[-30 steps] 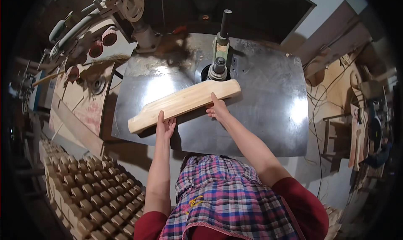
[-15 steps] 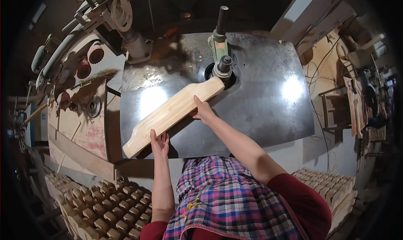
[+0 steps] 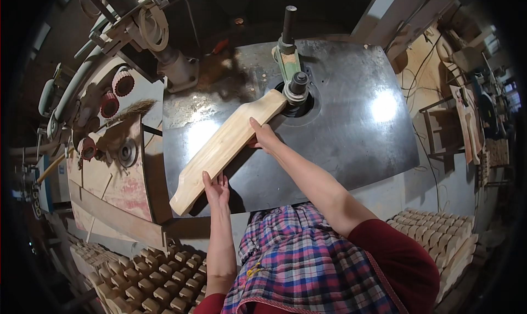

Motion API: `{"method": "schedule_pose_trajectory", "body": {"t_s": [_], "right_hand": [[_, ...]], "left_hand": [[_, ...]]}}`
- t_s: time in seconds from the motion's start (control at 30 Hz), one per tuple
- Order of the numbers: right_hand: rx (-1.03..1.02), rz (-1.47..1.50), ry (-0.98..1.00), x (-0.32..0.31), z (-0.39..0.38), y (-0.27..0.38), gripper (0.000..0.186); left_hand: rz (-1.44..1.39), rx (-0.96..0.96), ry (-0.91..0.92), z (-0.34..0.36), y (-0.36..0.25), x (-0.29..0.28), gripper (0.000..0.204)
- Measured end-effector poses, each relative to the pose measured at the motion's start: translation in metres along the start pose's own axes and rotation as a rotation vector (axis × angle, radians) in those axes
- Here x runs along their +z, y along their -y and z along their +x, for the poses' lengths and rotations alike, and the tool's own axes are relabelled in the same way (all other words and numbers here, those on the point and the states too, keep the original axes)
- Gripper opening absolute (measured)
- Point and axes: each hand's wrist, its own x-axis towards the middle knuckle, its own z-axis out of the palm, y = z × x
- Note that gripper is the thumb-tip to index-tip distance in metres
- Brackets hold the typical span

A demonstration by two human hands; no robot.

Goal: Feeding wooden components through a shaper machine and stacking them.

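Note:
A long pale wooden board with narrowed, shaped ends lies aslant above the metal machine table. My left hand grips its edge near the lower left end, thumb on top and fingers underneath. Farther up the same edge, my right hand holds it with the thumb on the top face. The board's far end touches or nearly touches the spindle, which rises from a round opening in the table; I cannot tell which. A green arm reaches over to the spindle's top.
Stacks of shaped wooden pieces stand at the lower left and lower right. On the left, a side table bears a metal disc, a straw brush and red ribbed cylinders. A grey machine column stands at the back left.
The board has turned slightly steeper, its far end shifting left and up beside the spindle. Both hands keep their hold. The whole view has tilted a little.

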Motion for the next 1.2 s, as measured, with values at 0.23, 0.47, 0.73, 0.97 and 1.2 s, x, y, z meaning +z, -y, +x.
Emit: {"method": "schedule_pose_trajectory", "body": {"t_s": [0.23,0.47,0.73,0.97,1.2], "right_hand": [[-0.060,0.029,-0.004,0.002,0.001,0.006,0.061],[0.003,0.150,0.130,0.010,-0.040,-0.019,0.055],[0.123,0.033,0.446,0.004,-0.074,-0.056,0.055],[0.134,-0.307,0.582,-0.040,-0.075,-0.023,0.060],[0.031,-0.830,0.802,-0.171,-0.075,0.032,0.044]], "left_hand": [[-0.100,0.031,-0.037,-0.009,0.019,0.006,0.060],[-0.258,0.055,-0.005,-0.047,0.077,0.010,0.049],[-0.356,-0.051,-0.022,-0.154,0.106,0.047,0.038],[0.319,0.347,0.114,-0.227,0.089,0.094,0.035],[0.536,0.531,-0.278,-0.162,0.135,0.087,0.040]]}}
